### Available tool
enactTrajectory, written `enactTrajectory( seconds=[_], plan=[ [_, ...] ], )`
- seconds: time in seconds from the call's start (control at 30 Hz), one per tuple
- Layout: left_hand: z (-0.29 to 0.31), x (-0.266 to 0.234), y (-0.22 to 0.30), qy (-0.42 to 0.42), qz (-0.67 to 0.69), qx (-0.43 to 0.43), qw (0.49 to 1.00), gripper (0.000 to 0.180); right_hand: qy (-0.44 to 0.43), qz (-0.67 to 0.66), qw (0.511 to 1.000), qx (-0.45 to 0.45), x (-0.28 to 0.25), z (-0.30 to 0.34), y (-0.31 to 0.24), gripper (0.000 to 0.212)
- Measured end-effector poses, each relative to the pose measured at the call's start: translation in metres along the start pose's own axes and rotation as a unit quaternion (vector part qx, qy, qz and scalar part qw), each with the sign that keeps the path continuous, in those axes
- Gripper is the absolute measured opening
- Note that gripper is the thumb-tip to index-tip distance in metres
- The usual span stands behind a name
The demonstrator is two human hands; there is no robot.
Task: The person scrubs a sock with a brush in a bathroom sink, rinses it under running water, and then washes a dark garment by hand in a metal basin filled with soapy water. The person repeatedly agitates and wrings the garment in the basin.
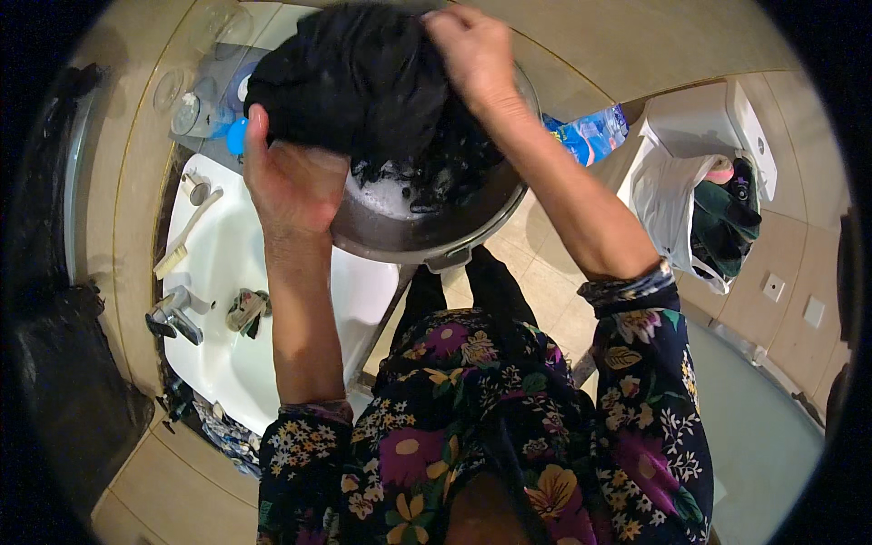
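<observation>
A wet-looking black cloth [354, 82] is raised over a large round metal basin [436, 238]. My right hand [472, 54] pinches the cloth at its upper right edge, fingers closed. My left hand [295, 177] supports its lower left side, thumb pointing up and apart, the other fingers hidden beneath the fabric. Whitish suds [391, 193] and more dark fabric [459, 173] show inside the basin below. Part of the basin is covered by the lifted cloth.
Left of the basin is a white sink [213, 350] with a chrome faucet [174, 313], a brush [173, 262] and a small crumpled item. Glass jars [189, 111] stand behind it. On the right are a blue packet [595, 134] and a white bag [668, 204] holding dark things.
</observation>
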State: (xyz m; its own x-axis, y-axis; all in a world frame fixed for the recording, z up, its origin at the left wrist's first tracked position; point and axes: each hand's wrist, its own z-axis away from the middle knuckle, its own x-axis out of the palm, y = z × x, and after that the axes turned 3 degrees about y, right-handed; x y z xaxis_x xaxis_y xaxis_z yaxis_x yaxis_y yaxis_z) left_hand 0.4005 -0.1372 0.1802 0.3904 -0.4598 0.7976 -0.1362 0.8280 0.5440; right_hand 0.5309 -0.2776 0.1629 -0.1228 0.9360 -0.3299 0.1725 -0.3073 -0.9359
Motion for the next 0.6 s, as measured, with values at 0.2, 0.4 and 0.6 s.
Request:
enactTrajectory(
  seconds=[0.2, 0.4, 0.6],
  plan=[
    [0.025, -0.031, -0.044, -0.052, -0.399, 0.007, 0.916, 0.066, -0.023, -0.232, 0.971, 0.057, 0.003, 0.032, -0.060, 0.019],
    [0.008, 0.020, -0.044, 0.009, -0.222, 0.105, 0.969, 0.058, -0.152, -0.264, 0.947, -0.099, -0.015, 0.014, -0.047, 0.046],
    [-0.008, 0.054, 0.003, 0.027, -0.069, 0.038, 0.996, 0.032, -0.285, -0.094, 0.951, -0.080, -0.036, 0.041, -0.001, 0.104]
  ],
)
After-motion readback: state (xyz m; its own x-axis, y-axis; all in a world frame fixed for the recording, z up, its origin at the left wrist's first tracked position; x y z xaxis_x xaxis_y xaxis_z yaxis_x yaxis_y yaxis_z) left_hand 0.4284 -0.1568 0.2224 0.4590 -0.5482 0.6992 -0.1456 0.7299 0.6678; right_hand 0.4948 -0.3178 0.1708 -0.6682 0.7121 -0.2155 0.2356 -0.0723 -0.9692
